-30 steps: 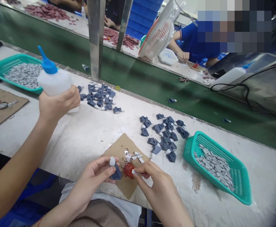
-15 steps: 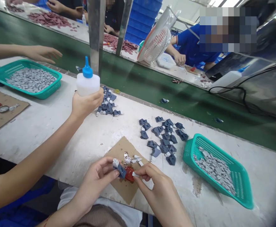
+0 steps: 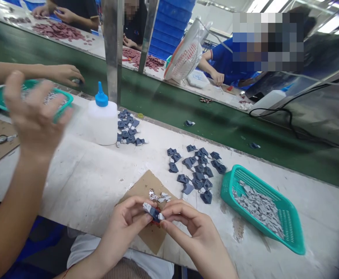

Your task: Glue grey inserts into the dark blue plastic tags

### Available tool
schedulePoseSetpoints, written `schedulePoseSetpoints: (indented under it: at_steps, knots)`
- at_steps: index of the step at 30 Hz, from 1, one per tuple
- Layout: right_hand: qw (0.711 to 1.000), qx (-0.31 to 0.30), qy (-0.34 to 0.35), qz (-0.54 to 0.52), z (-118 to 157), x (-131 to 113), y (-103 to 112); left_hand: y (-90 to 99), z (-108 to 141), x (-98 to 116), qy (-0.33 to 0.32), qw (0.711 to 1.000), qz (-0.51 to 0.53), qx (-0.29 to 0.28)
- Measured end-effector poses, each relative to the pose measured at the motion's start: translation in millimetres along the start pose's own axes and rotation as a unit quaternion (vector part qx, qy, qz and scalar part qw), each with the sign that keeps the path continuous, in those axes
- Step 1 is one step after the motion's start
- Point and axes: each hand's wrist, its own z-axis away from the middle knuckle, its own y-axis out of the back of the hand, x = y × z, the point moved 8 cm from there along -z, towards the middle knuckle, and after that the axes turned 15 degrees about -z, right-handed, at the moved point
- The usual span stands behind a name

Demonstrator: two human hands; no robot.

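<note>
Between thumb and fingers, my left hand (image 3: 128, 223) pinches a dark blue plastic part (image 3: 154, 212) with a light grey piece on its near-left end. My right hand (image 3: 188, 226) is closed on a small light grey piece (image 3: 161, 217), which touches the right end of the blue part. Both hands are over a brown cardboard sheet (image 3: 153, 242). A red patch on the cardboard is mostly hidden under the part. Beyond my fingers lie loose grey pieces (image 3: 164, 197) and crumpled shiny foil (image 3: 152, 194).
Dark blue parts (image 3: 199, 176) lie spread ahead. At right stands a green basket (image 3: 296, 221) of grey pieces. A white bottle (image 3: 102, 126) with blue nozzle stands left. A co-worker's blurred hand (image 3: 37, 112) is raised nearby; another hand (image 3: 66, 74) reaches over the green belt (image 3: 158, 102).
My right hand has brought the grey piece from the red patch up against the blue part. The co-worker has set the bottle down and moved that hand left. Parts on the belt have shifted left.
</note>
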Motion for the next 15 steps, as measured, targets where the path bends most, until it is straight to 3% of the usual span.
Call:
schedulePoseSetpoints:
  at_steps: [9,15]
  knots:
    - [1.000,0.008,0.019,0.010,3.0,-0.8,-3.4,-0.9,3.1,4.9,-0.042,0.999,-0.014,0.005]
    - [0.999,0.016,-0.013,-0.051,0.7,6.1,-2.2,-2.7,3.3,8.1,-0.061,0.998,-0.009,-0.004]
